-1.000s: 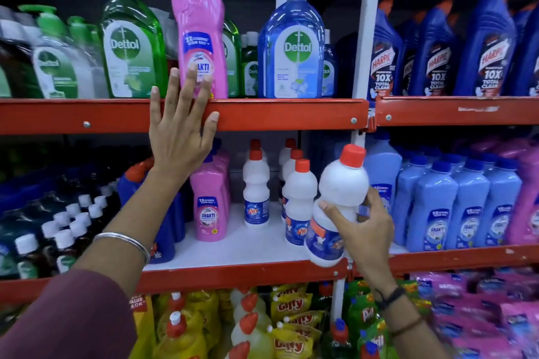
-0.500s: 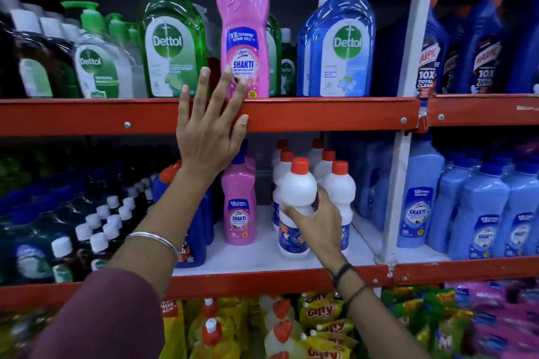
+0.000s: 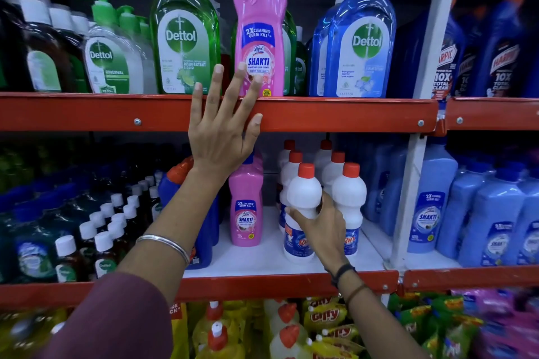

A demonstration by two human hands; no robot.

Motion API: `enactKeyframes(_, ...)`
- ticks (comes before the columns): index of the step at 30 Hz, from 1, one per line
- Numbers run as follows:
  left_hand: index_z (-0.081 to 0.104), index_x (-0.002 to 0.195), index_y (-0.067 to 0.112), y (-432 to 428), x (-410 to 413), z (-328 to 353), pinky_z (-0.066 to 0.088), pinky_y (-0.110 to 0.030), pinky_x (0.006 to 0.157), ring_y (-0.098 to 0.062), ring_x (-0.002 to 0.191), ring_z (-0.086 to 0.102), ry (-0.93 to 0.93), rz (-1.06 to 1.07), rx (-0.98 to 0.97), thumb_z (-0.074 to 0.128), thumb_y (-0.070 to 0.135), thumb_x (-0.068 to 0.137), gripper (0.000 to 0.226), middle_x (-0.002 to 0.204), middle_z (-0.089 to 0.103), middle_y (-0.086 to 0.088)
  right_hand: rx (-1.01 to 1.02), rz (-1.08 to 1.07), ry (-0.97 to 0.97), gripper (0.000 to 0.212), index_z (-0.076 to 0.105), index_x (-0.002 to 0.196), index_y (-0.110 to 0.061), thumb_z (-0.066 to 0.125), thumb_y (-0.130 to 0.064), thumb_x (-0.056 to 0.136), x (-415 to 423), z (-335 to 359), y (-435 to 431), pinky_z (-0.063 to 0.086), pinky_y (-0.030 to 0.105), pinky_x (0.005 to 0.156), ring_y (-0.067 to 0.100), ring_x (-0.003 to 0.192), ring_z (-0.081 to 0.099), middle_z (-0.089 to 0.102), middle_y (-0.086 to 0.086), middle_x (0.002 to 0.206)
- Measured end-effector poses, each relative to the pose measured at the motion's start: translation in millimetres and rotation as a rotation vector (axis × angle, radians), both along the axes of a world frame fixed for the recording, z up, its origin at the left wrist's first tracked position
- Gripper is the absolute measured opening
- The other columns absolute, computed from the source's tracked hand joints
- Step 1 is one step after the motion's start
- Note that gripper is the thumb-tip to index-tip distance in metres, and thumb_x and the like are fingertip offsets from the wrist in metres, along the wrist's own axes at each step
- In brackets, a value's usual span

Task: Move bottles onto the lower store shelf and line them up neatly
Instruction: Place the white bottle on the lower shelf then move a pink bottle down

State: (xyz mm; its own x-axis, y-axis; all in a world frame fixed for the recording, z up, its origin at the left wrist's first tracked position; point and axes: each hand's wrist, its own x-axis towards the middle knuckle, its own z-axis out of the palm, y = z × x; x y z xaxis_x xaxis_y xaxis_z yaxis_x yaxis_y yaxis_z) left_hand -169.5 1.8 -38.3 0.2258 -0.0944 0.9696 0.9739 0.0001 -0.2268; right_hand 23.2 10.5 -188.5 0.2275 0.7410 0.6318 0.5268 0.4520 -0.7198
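My right hand grips a white bottle with a red cap, which stands upright on the white lower shelf at the front of a group of several like bottles. My left hand lies flat with fingers spread against the red upper shelf rail. Its fingertips touch the base of a tall pink Shakti bottle. A smaller pink Shakti bottle stands on the lower shelf just left of the white bottles.
Green and blue Dettol bottles flank the tall pink one above. Small white-capped dark bottles fill the lower left. A white upright post divides the bay from blue Shakti bottles. Yellow bottles and pouches sit below.
My right hand carried the white bottle left and inward from the shelf's front edge and set it down among the other white bottles. The left hand stayed on the rail.
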Motion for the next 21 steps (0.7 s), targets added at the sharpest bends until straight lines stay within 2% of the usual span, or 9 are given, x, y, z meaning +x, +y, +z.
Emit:
enactKeyframes(6,0.031,0.149,0.025,-2.9,0.7,-1.3,0.018,-0.047,0.116,-0.03,0.143,0.032,-0.01,0.0,-0.041,0.03,0.042,0.103,0.049,0.153,0.039,-0.005,-0.014,-0.01,-0.083,0.064,0.051,0.123,-0.014,0.072,-0.048,0.073,3.7,0.9,-4.0,0.052,0.036,0.073,0.029,0.096,0.064,0.07,0.009,0.11)
enactKeyframes(9,0.028,0.15,0.025,-8.7,2.3,-0.6,0.018,-0.048,0.117,-0.029,0.144,0.028,-0.017,-0.027,-0.102,0.03,0.042,0.103,0.05,0.155,0.035,-0.006,-0.025,-0.061,-0.125,0.063,0.05,0.124,-0.013,0.071,-0.047,0.075,8.2,1.7,-14.5,0.051,0.036,0.072,0.028,0.105,0.06,0.065,0.008,0.117)
enactKeyframes(11,0.026,0.151,0.024,-12.2,-0.9,-0.5,0.018,-0.046,0.118,-0.027,0.146,0.025,-0.015,-0.042,-0.139,0.029,0.043,0.103,0.051,0.157,0.031,-0.006,0.079,-0.167,-0.146,0.063,0.05,0.123,-0.014,0.072,-0.048,0.074,9.9,8.0,-26.8,0.049,0.033,0.071,0.026,0.108,0.057,0.06,0.006,0.121)
enactKeyframes(13,0.023,0.152,0.024,-15.6,-8.7,-0.7,0.018,-0.042,0.117,-0.023,0.146,0.023,-0.035,-0.046,-0.162,0.027,0.043,0.102,0.053,0.158,0.029,-0.005,0.252,-0.214,-0.118,0.056,0.051,0.118,-0.018,0.072,-0.046,0.075,8.0,25.5,-40.3,0.045,0.025,0.068,0.021,0.103,0.057,0.06,0.003,0.117)
enactKeyframes(16,0.023,0.152,0.023,-20.0,-23.1,1.4,0.021,-0.04,0.114,-0.02,0.145,0.026,-0.081,-0.034,-0.174,0.028,0.043,0.101,0.055,0.158,0.027,-0.004,0.493,-0.112,-0.008,0.041,0.053,0.11,-0.023,0.071,-0.042,0.078,-1.5,71.7,-57.4,0.038,0.004,0.075,0.005,0.096,0.054,0.061,-0.004,0.108)
enactKeyframes(18,0.022,0.152,0.023,-22.3,-32.5,5.4,0.02,-0.042,0.115,-0.02,0.146,0.024,-0.123,-0.024,-0.192,0.028,0.044,0.1,0.056,0.159,0.025,-0.004,0.631,0.022,0.025,0.036,0.056,0.108,-0.019,0.069,-0.038,0.08,-10.2,107.0,-62.0,0.04,0.007,0.085,0.006,0.096,0.057,0.061,-0.003,0.105)
enactKeyframes(20,0.021,0.152,0.023,-24.3,-42.8,10.2,0.019,-0.045,0.116,-0.021,0.147,0.021,-0.173,-0.023,-0.213,0.028,0.045,0.099,0.058,0.16,0.023,-0.003,0.673,0.173,0.031,0.036,0.056,0.11,-0.017,0.066,-0.038,0.082,-21.5,143.0,-62.4,0.046,0.019,0.09,0.007,0.101,0.058,0.059,-0.004,0.106)
enactKeyframes(21,0.021,0.152,0.023,-25.1,-48.0,12.0,0.019,-0.046,0.116,-0.022,0.147,0.02,-0.188,-0.02,-0.222,0.028,0.046,0.098,0.059,0.16,0.023,-0.003,0.664,0.226,0.025,0.038,0.055,0.112,-0.017,0.065,-0.038,0.083,-27.3,160.1,-60.6,0.047,0.019,0.091,0.006,0.102,0.057,0.057,-0.004,0.107)
